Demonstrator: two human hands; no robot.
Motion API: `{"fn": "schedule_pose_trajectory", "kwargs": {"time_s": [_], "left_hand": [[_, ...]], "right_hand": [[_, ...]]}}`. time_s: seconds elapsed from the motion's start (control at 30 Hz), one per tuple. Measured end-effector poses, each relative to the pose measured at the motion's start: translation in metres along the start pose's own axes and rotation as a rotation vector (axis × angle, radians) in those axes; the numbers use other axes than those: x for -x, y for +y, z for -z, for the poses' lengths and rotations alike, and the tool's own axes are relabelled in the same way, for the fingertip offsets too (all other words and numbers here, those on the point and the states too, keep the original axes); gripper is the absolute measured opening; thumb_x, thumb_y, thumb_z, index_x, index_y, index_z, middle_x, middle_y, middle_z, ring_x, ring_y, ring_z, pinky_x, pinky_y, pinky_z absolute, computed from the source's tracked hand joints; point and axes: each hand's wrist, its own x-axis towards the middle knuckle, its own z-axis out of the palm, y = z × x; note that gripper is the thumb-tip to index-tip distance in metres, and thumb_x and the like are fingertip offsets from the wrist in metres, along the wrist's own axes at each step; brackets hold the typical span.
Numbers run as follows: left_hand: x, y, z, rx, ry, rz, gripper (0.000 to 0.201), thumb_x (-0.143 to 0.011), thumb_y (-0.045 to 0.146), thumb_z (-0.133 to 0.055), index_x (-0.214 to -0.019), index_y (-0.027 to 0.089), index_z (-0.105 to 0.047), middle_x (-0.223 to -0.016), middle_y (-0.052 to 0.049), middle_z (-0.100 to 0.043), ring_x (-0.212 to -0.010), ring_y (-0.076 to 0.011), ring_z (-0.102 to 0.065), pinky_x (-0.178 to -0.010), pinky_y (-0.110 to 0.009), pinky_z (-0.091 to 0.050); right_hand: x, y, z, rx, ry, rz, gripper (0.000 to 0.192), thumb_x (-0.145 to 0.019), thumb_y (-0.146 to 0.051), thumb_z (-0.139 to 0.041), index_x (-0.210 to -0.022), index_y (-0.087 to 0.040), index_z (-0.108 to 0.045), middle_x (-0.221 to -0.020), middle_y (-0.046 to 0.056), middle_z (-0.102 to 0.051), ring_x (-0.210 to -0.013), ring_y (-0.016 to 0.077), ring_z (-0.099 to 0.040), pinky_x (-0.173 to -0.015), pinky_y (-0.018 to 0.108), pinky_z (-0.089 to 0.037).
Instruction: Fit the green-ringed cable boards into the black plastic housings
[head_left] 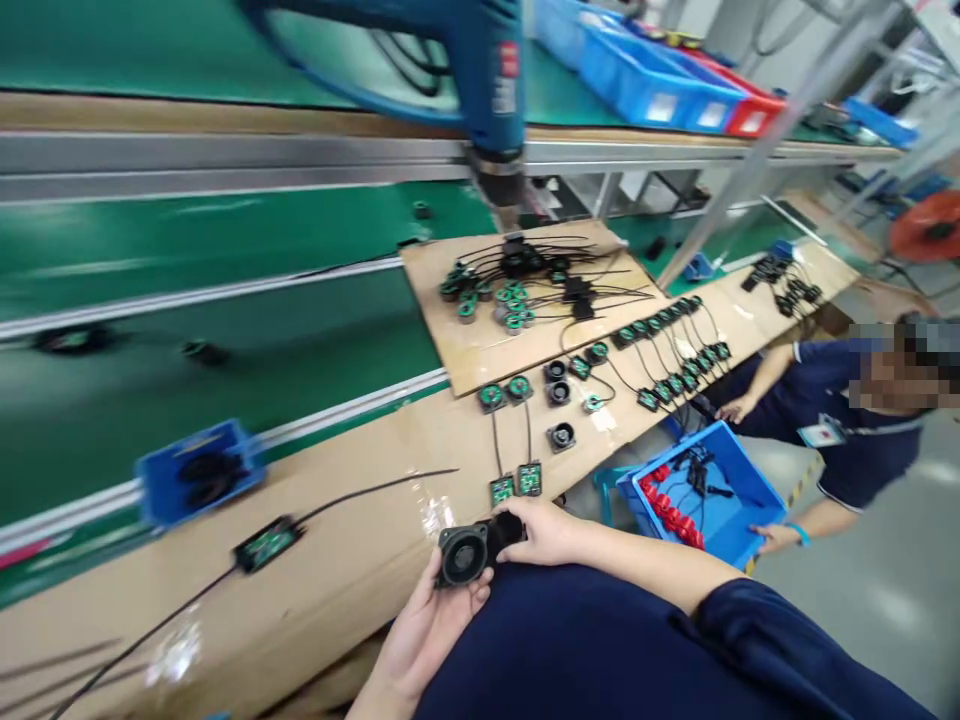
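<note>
Just above the cardboard's near edge, my left hand [439,620] grips a small black fan housing [463,557], its square frame and round centre facing up. My right hand [544,532] is closed round a dark black part [506,538] right beside that housing; fingers cover much of it, so its kind is unclear. Whether the two parts touch cannot be made out. Beyond my right hand lie two green circuit boards [529,478] wired to round green boards [517,388]. Several black fan housings [561,436] sit to their right.
A cabled board [268,545] and a blue bin [201,472] lie left. A blue power tool [495,90] hangs above a board of wired parts [435,300]. At right, a co-worker [847,410] touches a blue crate [739,490] with red parts.
</note>
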Motion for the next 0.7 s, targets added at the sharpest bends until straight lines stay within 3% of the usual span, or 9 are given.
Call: {"fn": "schedule_pose_trajectory", "kwargs": {"time_s": [0.1,0.2,0.4,0.53,0.7], "left_hand": [[-0.014,-0.006,-0.016,-0.078,0.032,0.067,0.050,-0.099,0.032,-0.052,-0.145,0.013,-0.045,-0.118,-0.020,-0.070,-0.100,-0.0284,-0.073,-0.084,-0.037,-0.061],[-0.022,-0.012,-0.032,-0.081,0.050,0.038,0.058,-0.099,0.031,-0.052,-0.152,0.014,-0.035,-0.131,-0.021,-0.065,-0.105,-0.0298,-0.072,-0.087,-0.038,-0.062],[-0.032,-0.028,-0.047,-0.049,0.211,-0.086,0.059,-0.099,0.034,-0.052,-0.150,0.009,-0.038,-0.121,-0.022,-0.070,-0.094,-0.0271,-0.074,-0.078,-0.035,-0.063],[-0.038,-0.048,-0.053,-0.073,0.264,-0.205,0.051,-0.097,0.032,-0.055,-0.141,0.008,-0.048,-0.118,-0.022,-0.070,-0.092,-0.0254,-0.073,-0.075,-0.034,-0.062],[-0.047,-0.079,-0.063,-0.016,0.259,-0.322,0.039,-0.097,0.030,-0.051,-0.131,0.011,-0.056,-0.114,-0.021,-0.071,-0.076,-0.0214,-0.070,-0.065,-0.033,-0.058]], "right_hand": [[0.026,0.017,0.014,-0.007,0.148,-0.048,0.061,-0.070,-0.034,-0.084,-0.125,-0.024,-0.061,-0.113,0.006,-0.070,-0.103,0.0242,-0.067,-0.091,0.037,-0.053],[0.057,0.046,0.026,-0.026,0.325,-0.155,0.057,-0.070,-0.035,-0.082,-0.122,-0.024,-0.062,-0.114,0.006,-0.070,-0.104,0.0245,-0.066,-0.092,0.038,-0.052],[0.095,0.135,0.083,0.089,0.593,-0.337,0.045,-0.073,-0.024,-0.073,-0.116,-0.021,-0.062,-0.113,0.008,-0.068,-0.106,0.0252,-0.064,-0.096,0.041,-0.049],[0.084,0.175,0.123,0.290,0.580,-0.382,0.047,-0.077,-0.026,-0.069,-0.122,-0.020,-0.059,-0.114,0.011,-0.065,-0.110,0.0281,-0.062,-0.096,0.042,-0.049],[0.043,0.189,0.145,0.390,0.440,-0.302,0.048,-0.076,-0.024,-0.070,-0.122,-0.019,-0.059,-0.112,0.013,-0.064,-0.101,0.0278,-0.064,-0.089,0.039,-0.050]]}}
